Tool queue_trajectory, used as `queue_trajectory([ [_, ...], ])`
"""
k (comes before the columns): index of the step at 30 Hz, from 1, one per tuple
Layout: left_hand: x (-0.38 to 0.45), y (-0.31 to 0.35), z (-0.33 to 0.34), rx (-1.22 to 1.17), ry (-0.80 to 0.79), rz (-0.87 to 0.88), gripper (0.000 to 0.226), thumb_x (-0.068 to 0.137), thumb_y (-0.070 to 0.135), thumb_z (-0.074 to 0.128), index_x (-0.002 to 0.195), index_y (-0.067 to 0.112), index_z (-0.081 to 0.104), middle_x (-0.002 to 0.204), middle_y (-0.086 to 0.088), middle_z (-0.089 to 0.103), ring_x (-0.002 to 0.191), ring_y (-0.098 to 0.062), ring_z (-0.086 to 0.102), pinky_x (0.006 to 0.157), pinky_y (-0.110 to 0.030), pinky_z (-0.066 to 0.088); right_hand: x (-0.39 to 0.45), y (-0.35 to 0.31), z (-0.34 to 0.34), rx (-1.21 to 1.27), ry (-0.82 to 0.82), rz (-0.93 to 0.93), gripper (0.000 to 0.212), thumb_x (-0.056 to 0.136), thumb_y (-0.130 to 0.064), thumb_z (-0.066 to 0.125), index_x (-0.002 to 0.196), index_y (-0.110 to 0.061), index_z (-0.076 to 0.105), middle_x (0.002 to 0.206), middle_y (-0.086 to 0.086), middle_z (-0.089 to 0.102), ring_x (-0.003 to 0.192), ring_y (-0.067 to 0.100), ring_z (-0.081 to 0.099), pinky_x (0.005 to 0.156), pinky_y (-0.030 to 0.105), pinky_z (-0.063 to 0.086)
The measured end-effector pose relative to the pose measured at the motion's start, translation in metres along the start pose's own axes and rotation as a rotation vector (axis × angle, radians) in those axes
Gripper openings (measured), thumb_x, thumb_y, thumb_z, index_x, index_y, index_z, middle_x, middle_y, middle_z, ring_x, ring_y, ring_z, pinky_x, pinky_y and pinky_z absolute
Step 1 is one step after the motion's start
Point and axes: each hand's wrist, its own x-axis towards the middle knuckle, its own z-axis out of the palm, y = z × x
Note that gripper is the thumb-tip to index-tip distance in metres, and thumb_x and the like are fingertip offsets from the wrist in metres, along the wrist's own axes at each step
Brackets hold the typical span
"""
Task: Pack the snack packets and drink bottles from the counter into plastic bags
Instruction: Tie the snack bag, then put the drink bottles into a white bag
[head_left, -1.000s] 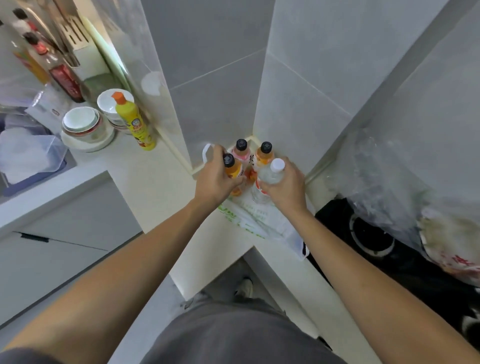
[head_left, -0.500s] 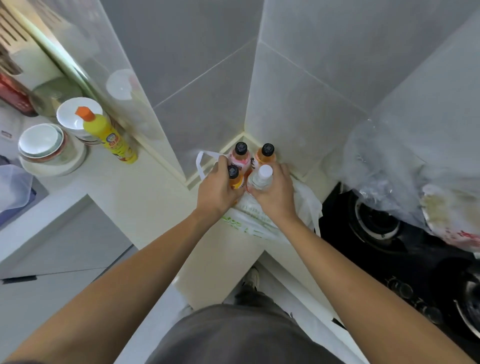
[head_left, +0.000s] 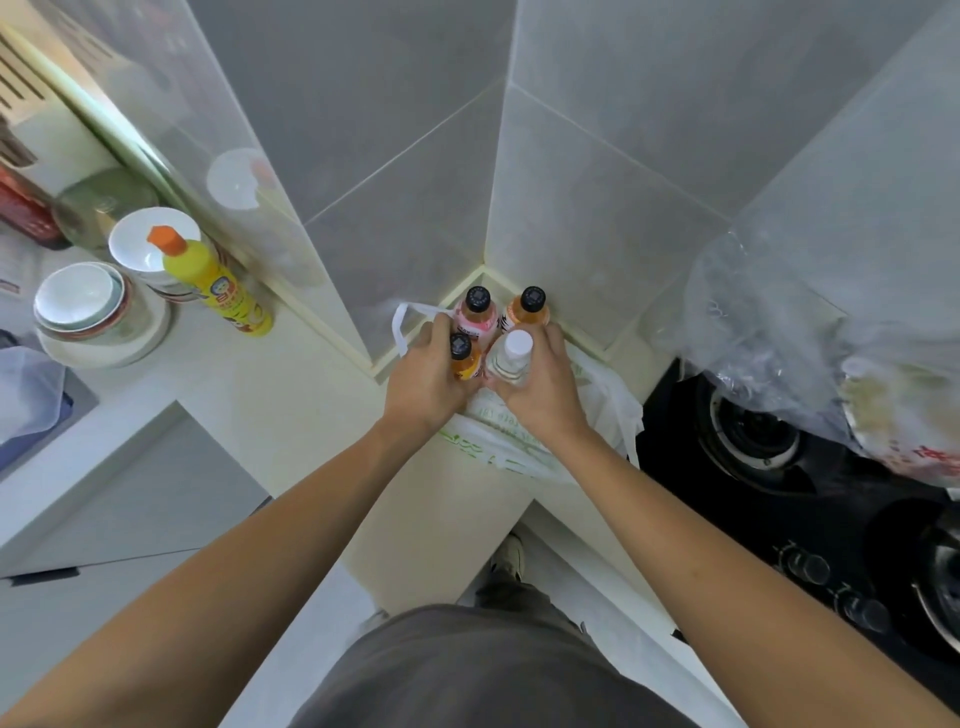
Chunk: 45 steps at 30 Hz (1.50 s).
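Both hands are gripping: left hand (head_left: 423, 379) clasping the orange-juice bottle (head_left: 462, 358), right hand (head_left: 540, 387) the slippery clear white-capped bottle (head_left: 511, 361); mid-body holds seem safest.

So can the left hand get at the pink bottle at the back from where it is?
Probably yes. The left hand grips the front orange bottle; the pink bottle stands uncovered just behind its fingertips, so it would need to release first.
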Motion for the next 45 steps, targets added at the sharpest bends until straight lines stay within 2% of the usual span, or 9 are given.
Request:
queue_trajectory([
  [5,-0.006,0.005,-0.005,0.073,0.033,0.050,0.053,0.085,0.044,0.075,0.116,0.017,0.042,0.113,-0.004,0.058,0.084,-0.024,0.050,0.062,-0.033,0.035,-0.010,0.006,-0.006,-0.052,0.001,-0.015,0.075,0.079,-0.029,0.090,0.141,-0.020,0.049,0.138,0.000,0.045,0.136,0.023,0.046,0.106,0.038,0.048],
  [9,-0.014,0.012,-0.008,0.131,0.084,0.087,0.054,0.088,0.051,0.069,0.125,0.020,0.045,0.125,-0.001,0.053,0.099,-0.027,0.058,0.062,-0.032,0.039,-0.016,0.007,-0.019,-0.155,0.014,-0.061,0.066,0.081,-0.036,0.086,0.134,-0.021,0.051,0.130,-0.002,0.046,0.125,0.022,0.050,0.088,0.041,0.055],
  [12,-0.023,0.018,-0.011,0.194,0.149,0.125,0.056,0.090,0.050,0.067,0.132,0.021,0.046,0.132,-0.001,0.050,0.110,-0.025,0.056,0.065,-0.032,0.045,-0.021,0.008,-0.033,-0.231,0.035,-0.132,0.056,0.084,-0.035,0.083,0.127,-0.021,0.051,0.123,0.000,0.046,0.119,0.024,0.050,0.085,0.042,0.055],
  [16,-0.040,0.025,-0.020,0.268,0.221,0.171,0.056,0.092,0.052,0.063,0.135,0.018,0.049,0.133,-0.001,0.052,0.122,-0.023,0.049,0.081,-0.039,0.054,-0.027,0.006,-0.049,-0.328,0.050,-0.204,0.050,0.085,-0.034,0.077,0.125,-0.018,0.051,0.121,0.004,0.048,0.112,0.029,0.050,0.086,0.048,0.054],
  [22,-0.069,0.033,-0.034,0.375,0.248,0.289,0.060,0.096,0.052,0.057,0.145,0.018,0.047,0.138,-0.002,0.053,0.133,-0.026,0.046,0.101,-0.039,0.048,-0.058,-0.003,-0.063,-0.390,0.099,-0.231,0.046,0.091,-0.043,0.065,0.129,-0.021,0.052,0.129,0.002,0.052,0.119,0.026,0.049,0.093,0.046,0.052],
  [29,-0.102,0.035,-0.048,0.449,0.224,0.486,0.063,0.102,0.059,0.035,0.148,0.016,0.045,0.138,-0.007,0.054,0.132,-0.031,0.045,0.113,-0.046,0.037,-0.130,-0.019,-0.077,-0.480,0.201,-0.075,0.060,0.094,-0.049,0.061,0.145,-0.018,0.050,0.149,0.004,0.048,0.135,0.025,0.041,0.103,0.046,0.046],
  [33,-0.136,0.034,-0.040,0.418,0.178,0.563,0.065,0.103,0.058,0.038,0.151,0.014,0.044,0.152,-0.010,0.048,0.145,-0.032,0.037,0.119,-0.049,0.032,-0.184,-0.025,-0.086,-0.526,0.255,0.007,0.062,0.095,-0.051,0.059,0.145,-0.015,0.050,0.150,0.008,0.049,0.137,0.028,0.041,0.107,0.047,0.044],
  [37,-0.174,0.049,-0.022,0.403,0.084,0.651,0.064,0.102,0.058,0.037,0.146,0.013,0.048,0.149,-0.012,0.050,0.142,-0.034,0.040,0.118,-0.051,0.033,-0.249,-0.024,-0.098,-0.522,0.335,0.085,0.061,0.094,-0.049,0.060,0.144,-0.013,0.053,0.147,0.008,0.051,0.135,0.029,0.044,0.108,0.044,0.044],
  [45,-0.252,0.130,0.034,0.356,-0.022,0.889,0.067,0.101,0.059,0.037,0.153,0.016,0.044,0.158,-0.011,0.044,0.149,-0.033,0.033,0.121,-0.052,0.029,-0.380,-0.006,-0.153,-0.581,0.513,0.290,0.065,0.095,-0.051,0.057,0.149,-0.016,0.050,0.150,0.004,0.051,0.140,0.025,0.043,0.110,0.041,0.041],
])
